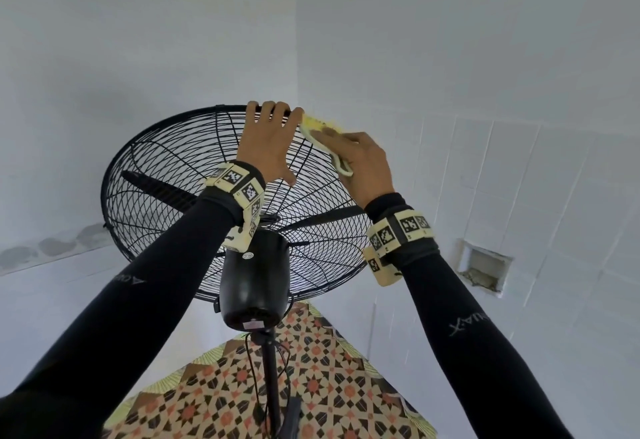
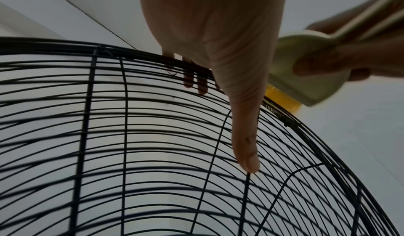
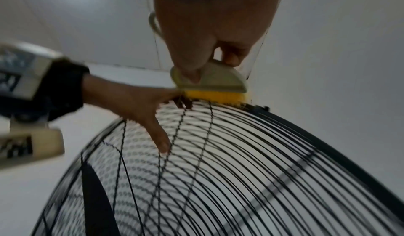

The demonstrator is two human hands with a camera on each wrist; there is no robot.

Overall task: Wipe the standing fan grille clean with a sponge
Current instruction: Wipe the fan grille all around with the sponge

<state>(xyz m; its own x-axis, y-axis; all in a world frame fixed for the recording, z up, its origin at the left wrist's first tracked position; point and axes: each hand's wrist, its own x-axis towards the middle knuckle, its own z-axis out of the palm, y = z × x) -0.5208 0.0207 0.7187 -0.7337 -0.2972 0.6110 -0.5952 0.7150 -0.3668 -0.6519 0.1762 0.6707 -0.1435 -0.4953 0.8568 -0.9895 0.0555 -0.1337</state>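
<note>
The black wire fan grille (image 1: pixel 166 175) tilts up on its stand, seen from behind. My left hand (image 1: pixel 268 141) grips the top rim, fingers curled over it and thumb lying on the wires (image 2: pixel 247 144). Just right of it, my right hand (image 1: pixel 363 161) holds the sponge (image 1: pixel 317 127), a pale green handled pad with a yellow underside. The yellow face (image 3: pixel 214 94) presses on the rim of the grille (image 3: pixel 240 153), almost touching the left hand (image 3: pixel 135 105). In the left wrist view the sponge (image 2: pixel 306 77) sits right of my left hand (image 2: pixel 218 32) over the grille (image 2: pixel 131 136).
The black motor housing (image 1: pixel 254 286) and the pole (image 1: pixel 272 376) with a hanging cord stand below my arms. Dark blades (image 1: pixel 156 186) show inside the cage. White tiled walls (image 1: pixel 519 179) close in behind, with an open recess (image 1: pixel 485 267). The floor is patterned tile (image 1: pixel 329 386).
</note>
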